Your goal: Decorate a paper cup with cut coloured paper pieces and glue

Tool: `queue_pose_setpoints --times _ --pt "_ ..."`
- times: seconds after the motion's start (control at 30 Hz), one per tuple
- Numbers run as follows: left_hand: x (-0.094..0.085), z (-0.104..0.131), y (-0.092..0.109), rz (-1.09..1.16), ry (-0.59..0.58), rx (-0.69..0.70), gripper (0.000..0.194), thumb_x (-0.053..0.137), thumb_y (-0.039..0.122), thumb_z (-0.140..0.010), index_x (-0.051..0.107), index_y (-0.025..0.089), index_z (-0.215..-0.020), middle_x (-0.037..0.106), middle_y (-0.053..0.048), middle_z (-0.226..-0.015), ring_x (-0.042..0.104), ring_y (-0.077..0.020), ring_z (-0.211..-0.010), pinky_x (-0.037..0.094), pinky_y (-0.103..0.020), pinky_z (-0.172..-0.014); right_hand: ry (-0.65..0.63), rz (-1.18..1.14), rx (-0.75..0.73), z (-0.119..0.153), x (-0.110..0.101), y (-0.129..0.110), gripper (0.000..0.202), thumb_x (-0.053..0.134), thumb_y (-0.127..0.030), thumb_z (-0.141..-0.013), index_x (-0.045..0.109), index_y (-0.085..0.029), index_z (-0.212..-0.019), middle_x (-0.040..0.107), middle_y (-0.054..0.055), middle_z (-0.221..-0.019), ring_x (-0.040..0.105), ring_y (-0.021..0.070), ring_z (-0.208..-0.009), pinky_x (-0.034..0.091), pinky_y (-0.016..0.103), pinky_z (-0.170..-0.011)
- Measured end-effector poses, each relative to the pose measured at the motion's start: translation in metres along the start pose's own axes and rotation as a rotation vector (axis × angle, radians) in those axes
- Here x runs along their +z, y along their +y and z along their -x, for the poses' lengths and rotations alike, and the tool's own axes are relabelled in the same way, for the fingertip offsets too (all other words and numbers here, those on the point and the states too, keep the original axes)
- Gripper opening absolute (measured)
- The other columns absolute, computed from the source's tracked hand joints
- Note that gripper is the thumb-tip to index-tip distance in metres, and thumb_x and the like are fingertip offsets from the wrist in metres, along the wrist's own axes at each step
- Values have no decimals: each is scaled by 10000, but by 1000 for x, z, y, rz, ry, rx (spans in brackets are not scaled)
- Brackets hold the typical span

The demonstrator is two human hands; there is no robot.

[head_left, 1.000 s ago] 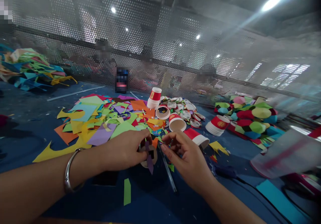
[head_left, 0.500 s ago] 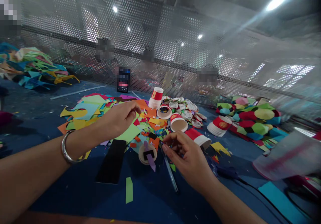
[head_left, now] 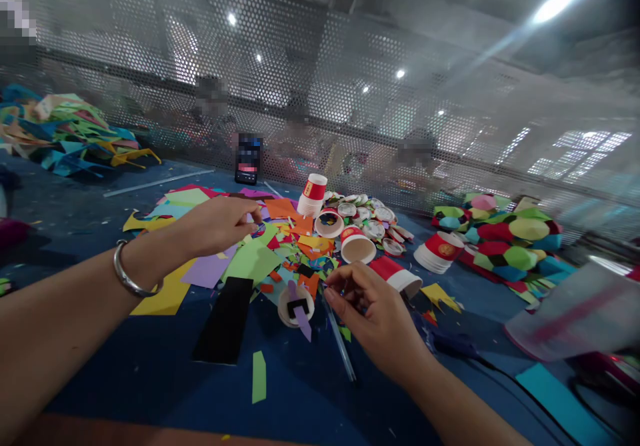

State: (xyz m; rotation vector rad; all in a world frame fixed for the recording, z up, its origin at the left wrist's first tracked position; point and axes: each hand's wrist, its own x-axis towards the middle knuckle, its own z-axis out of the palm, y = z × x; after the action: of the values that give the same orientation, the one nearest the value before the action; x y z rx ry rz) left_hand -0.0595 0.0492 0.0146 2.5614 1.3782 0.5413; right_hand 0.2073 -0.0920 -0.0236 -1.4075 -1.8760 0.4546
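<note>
My left hand (head_left: 223, 229), a silver bangle on its wrist, hovers over a heap of coloured paper (head_left: 255, 259). Its fingers are bent loosely downward and apart, and I see nothing held in them. My right hand (head_left: 363, 303) rests with thumb and curled fingers drawn together; anything between the tips is too small to make out. Below its fingertips lies a clear pen (head_left: 340, 343). Between the hands sits a small round white paper piece (head_left: 285, 311) bearing a black square and a lavender strip (head_left: 303, 324). A black paper strip (head_left: 225, 326) lies left of it.
Red-and-white paper cups (head_left: 357, 246) stand and lie behind my right hand, beside a pile of round pieces (head_left: 373, 213). A phone (head_left: 248, 159) leans against the mesh. At right are coloured paper shapes (head_left: 515, 236), a translucent container (head_left: 575, 313) and a dark corded tool (head_left: 453, 343).
My left hand has moved left over the paper heap, and yellow and lavender sheets near its forearm show more. My right hand has stayed nearly still.
</note>
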Motion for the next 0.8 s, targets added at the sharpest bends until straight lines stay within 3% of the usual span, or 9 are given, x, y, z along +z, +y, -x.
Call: queue_pose_setpoints --times 0.1,0.23,0.37,0.47,0.63,0.8 --pt "-1 -4 -7 -37 -62 -28 312 494 425 -897 670 194 -1010 651 -21 -706 570 -172 -593 345 -280 -580 -3 -3 3 0 0 0 92 606 -327 -950 624 -237 -959 626 30 -890 544 156 -696 420 299 -574" --pt "10 -7 -13 -52 -273 54 462 645 544 -760 684 186 -1051 716 -82 -985 646 -243 -874 433 -301 -723 -8 -6 -1 0 0 -1 99 606 -330 -951 630 -234 -943 624 29 -885 544 156 -708 414 290 -568" --pt "22 -10 -17 -57 -297 40 691 697 603 -668 622 155 -1187 670 -152 -1176 601 -320 -1083 447 -364 -879 -5 -7 -3 0 0 -2 94 600 -321 -954 634 -235 -939 620 26 -870 549 156 -712 412 283 -566" --pt "24 -14 -22 -34 -309 25 631 688 614 -656 628 164 -1093 684 -142 -1119 620 -311 -1021 465 -356 -839 0 -11 -14 0 1 -3 95 599 -319 -951 637 -232 -946 627 32 -879 551 155 -707 418 282 -566" --pt "26 -20 -30 39 -252 -12 402 638 471 -681 586 181 -955 693 -100 -970 642 -255 -846 471 -320 -709 4 -3 -25 1 0 -2 100 594 -319 -956 639 -231 -943 634 35 -889 554 156 -716 425 280 -574" --pt "24 -22 -33 135 -199 3 263 584 397 -698 594 201 -872 692 -49 -854 649 -208 -784 478 -278 -675 4 4 -20 0 0 -2 92 599 -312 -949 636 -230 -932 628 30 -867 549 152 -698 413 273 -553"
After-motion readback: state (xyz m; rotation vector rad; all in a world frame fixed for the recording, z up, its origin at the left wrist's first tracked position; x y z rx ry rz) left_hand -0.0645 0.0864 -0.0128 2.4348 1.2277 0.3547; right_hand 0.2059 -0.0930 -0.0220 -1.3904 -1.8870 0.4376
